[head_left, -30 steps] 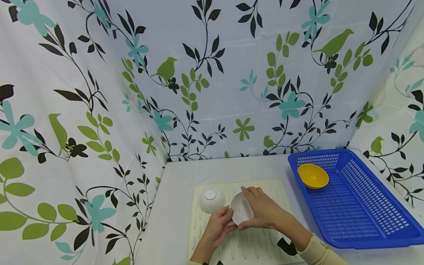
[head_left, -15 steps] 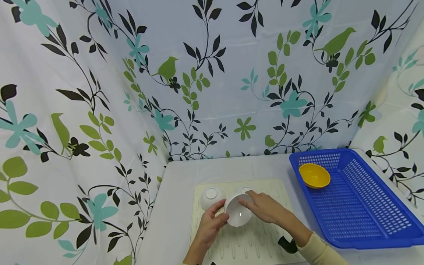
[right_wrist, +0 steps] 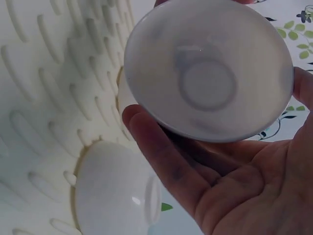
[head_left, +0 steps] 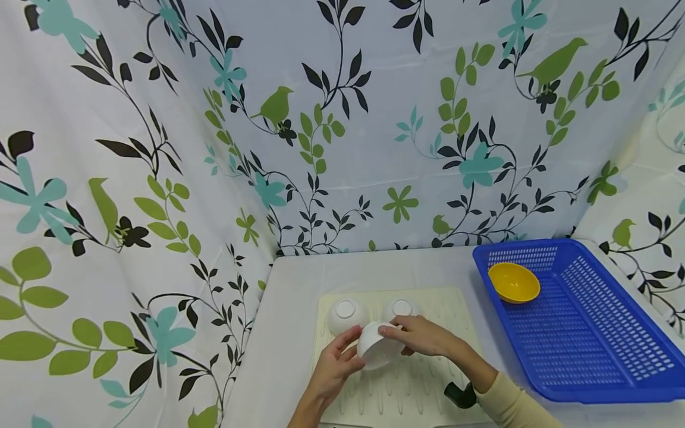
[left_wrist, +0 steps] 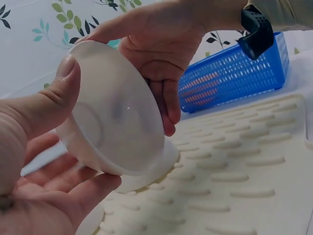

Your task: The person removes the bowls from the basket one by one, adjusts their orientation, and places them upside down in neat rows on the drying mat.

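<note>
Both hands hold a small white bowl [head_left: 374, 349] tilted above the ribbed cream mat. On its left side, the left hand [head_left: 333, 367] has thumb and fingers at the rim and wall; the left wrist view shows the thumb [left_wrist: 68, 81] at the rim. From the other side, the right hand [head_left: 428, 336] grips the bowl with its thumb on top. Its fingers [right_wrist: 166, 156] curl under the bowl [right_wrist: 210, 63] in the right wrist view. Just behind, two more white bowls rest upside down on the mat, one at left [head_left: 345, 315] and one at right [head_left: 402, 307].
The ribbed mat [head_left: 396, 398] lies on a white-covered table [head_left: 289, 309]. To the right stands a blue perforated basket [head_left: 572, 333] with a yellow bowl [head_left: 514, 283] in its back left corner. Patterned curtains [head_left: 342, 148] close in the back and sides. A black strap [head_left: 460, 395] is by the right wrist.
The hands have turned the white bowl: its inside faced up toward the head camera and now tips away. The right upside-down bowl behind it has come into fuller view.
</note>
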`<state>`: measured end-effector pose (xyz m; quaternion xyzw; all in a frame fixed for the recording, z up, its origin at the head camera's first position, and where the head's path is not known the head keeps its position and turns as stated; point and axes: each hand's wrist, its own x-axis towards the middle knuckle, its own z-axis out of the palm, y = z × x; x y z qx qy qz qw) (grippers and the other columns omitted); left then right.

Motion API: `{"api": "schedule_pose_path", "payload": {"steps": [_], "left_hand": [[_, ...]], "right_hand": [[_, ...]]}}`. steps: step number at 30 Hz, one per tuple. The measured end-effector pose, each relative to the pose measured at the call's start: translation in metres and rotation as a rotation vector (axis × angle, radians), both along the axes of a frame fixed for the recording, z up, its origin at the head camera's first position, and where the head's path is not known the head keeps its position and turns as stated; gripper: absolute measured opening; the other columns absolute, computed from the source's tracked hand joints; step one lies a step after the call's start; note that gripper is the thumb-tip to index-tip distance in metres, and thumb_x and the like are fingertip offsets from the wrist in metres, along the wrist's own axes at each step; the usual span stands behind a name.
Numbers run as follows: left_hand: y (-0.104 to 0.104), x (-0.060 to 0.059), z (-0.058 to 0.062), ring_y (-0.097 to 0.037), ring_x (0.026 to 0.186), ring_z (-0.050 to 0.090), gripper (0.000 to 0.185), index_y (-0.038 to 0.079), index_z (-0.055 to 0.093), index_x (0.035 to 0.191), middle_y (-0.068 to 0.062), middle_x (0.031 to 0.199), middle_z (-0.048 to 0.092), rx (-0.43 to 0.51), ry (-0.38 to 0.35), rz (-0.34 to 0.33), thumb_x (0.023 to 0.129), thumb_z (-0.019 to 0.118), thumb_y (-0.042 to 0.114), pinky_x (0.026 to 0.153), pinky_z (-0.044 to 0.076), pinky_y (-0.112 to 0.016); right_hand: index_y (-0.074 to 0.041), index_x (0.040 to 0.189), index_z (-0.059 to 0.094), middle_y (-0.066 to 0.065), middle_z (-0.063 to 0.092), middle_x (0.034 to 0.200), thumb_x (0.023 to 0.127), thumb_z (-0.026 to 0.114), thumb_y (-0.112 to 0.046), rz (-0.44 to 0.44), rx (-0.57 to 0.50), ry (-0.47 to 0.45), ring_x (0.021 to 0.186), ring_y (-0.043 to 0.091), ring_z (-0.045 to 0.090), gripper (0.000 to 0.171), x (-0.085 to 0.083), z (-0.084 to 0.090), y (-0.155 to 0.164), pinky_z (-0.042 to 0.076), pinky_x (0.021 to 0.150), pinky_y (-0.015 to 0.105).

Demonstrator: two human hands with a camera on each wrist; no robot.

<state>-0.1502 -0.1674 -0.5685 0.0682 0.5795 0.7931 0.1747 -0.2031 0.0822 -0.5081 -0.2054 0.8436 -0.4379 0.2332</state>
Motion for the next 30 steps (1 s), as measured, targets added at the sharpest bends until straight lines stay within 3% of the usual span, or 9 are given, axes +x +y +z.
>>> {"api": "schedule_pose_path", "payload": {"steps": [7,13,19,30], "left_hand": [[-0.01,0.007,-0.007,-0.016,0.116,0.066,0.068,-0.011,0.038,0.147,-0.024,0.143,0.054,-0.141,-0.022,0.018,0.088,0.072,-0.002,0.091,0.059,-0.021],[-0.022,0.011,-0.013,-0.026,0.12,0.066,0.075,-0.006,0.039,0.15,-0.028,0.138,0.058,-0.249,-0.016,-0.003,0.084,0.075,-0.003,0.091,0.061,-0.026],[-0.029,0.014,-0.018,-0.037,0.127,0.061,0.087,-0.009,0.031,0.152,-0.034,0.143,0.051,-0.299,0.02,-0.039,0.082,0.081,0.006,0.095,0.06,-0.029],[-0.023,0.027,-0.036,-0.045,0.141,0.043,0.1,0.0,0.036,0.153,-0.03,0.154,0.04,-0.505,0.144,0.093,0.072,0.09,0.025,0.111,0.048,-0.032]], "right_hand": [[-0.011,0.136,0.058,0.003,0.07,0.108,0.099,0.056,-0.052,0.096,0.003,0.075,0.091,0.018,0.067,0.055,0.0,-0.013,-0.001,0.055,0.069,0.028],[-0.001,0.144,0.048,0.009,0.066,0.127,0.096,0.063,-0.047,0.17,-0.045,0.103,0.112,0.023,0.066,0.068,0.001,-0.027,-0.006,0.06,0.089,0.033],[0.004,0.148,0.041,0.013,0.063,0.134,0.093,0.068,-0.048,0.196,-0.046,0.125,0.119,0.026,0.065,0.08,0.006,-0.044,-0.015,0.059,0.096,0.037],[0.006,0.152,0.033,0.017,0.053,0.148,0.085,0.076,-0.048,0.224,-0.062,0.17,0.134,0.031,0.055,0.096,0.013,-0.068,-0.022,0.049,0.112,0.043]]}}
